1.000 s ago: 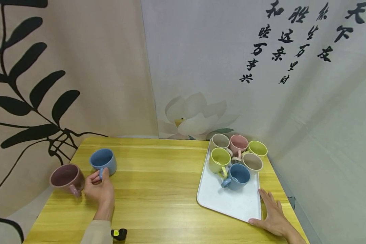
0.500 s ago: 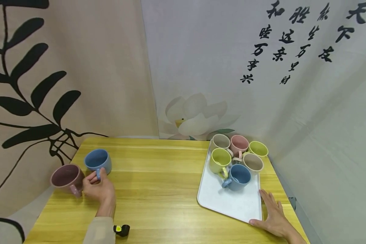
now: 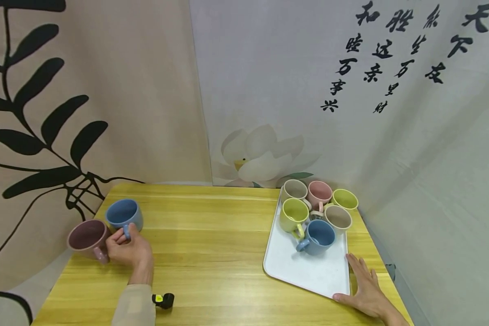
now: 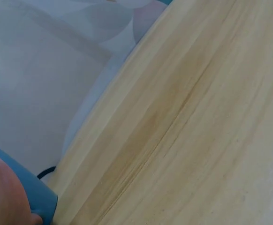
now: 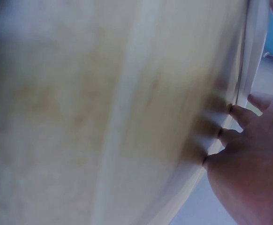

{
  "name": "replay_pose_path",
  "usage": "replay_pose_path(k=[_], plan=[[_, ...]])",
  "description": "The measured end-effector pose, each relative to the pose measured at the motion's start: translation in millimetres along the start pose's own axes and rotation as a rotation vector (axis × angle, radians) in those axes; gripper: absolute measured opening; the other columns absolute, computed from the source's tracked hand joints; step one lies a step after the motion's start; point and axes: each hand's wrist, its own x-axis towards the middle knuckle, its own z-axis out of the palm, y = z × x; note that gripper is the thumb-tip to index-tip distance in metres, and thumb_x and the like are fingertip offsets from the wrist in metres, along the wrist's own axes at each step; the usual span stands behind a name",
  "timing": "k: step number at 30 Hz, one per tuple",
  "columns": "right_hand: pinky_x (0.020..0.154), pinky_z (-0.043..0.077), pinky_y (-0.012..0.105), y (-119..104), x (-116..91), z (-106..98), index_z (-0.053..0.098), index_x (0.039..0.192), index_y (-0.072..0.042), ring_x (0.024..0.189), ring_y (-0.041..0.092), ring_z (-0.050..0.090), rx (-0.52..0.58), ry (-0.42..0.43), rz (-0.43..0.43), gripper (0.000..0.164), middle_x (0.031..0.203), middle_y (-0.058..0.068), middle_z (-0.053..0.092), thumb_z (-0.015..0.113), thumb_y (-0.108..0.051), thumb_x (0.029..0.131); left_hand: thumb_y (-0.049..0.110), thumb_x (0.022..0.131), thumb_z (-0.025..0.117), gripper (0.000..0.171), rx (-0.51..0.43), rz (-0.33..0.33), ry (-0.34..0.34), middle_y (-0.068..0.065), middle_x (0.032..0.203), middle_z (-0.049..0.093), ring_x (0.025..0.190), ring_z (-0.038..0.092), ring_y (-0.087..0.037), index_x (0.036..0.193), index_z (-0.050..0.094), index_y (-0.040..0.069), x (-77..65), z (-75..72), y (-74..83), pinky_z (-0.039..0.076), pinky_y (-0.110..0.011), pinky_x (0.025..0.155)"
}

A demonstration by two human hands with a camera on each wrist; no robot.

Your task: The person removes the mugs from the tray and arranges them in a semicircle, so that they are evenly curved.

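At the table's left side my left hand [image 3: 131, 248] pinches the handle of a light blue mug [image 3: 124, 214]. A mauve mug [image 3: 88, 239] stands right beside it, its handle close to my fingers. In the left wrist view, part of the blue mug [image 4: 31, 190] shows past the hand. My right hand [image 3: 366, 288] lies with fingers spread at the right edge of a white tray [image 3: 299, 274], the thumb touching its corner. On the tray sit a darker blue mug [image 3: 317, 237], a yellow-green mug [image 3: 293, 214] and several others. The right wrist view shows the fingers against the tray's rim.
The wooden table [image 3: 212, 253] spans the space between the mugs at left and the tray. Another yellow-green mug [image 3: 345, 199] stands at the tray's back right. A small black strap with a yellow patch [image 3: 163, 300] shows by the left sleeve. Printed curtains hang behind.
My left hand has shifted the light blue mug leftward, bringing it close to the mauve mug. The right hand, the tray and its mugs have stayed put.
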Motion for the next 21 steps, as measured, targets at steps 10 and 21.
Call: replay_pose_path(k=[10, 21], plan=[[0.121, 0.001, 0.097, 0.8, 1.6, -0.3, 0.019, 0.178, -0.002, 0.161, 0.077, 0.009, -0.012, -0.010, 0.009, 0.133, 0.180, 0.042, 0.018, 0.098, -0.050, 0.082, 0.021, 0.100, 0.087, 0.022, -0.017, -0.012, 0.048, 0.012, 0.092, 0.050, 0.088, 0.054, -0.001, 0.102, 0.065, 0.022, 3.9, 4.5, 0.3, 0.046, -0.020, 0.084], [0.121, -0.001, 0.096, 1.1, 1.4, 0.8, 0.019, 0.178, -0.002, 0.162, 0.076, 0.009, -0.010, -0.012, 0.020, 0.133, 0.180, 0.042, 0.017, 0.097, -0.051, 0.082, 0.019, 0.099, 0.088, 0.024, -0.035, -0.025, 0.090, 0.013, 0.091, 0.051, 0.092, 0.055, 0.000, 0.099, 0.065, 0.024, 5.4, 9.4, -0.7, 0.047, -0.020, 0.088]])
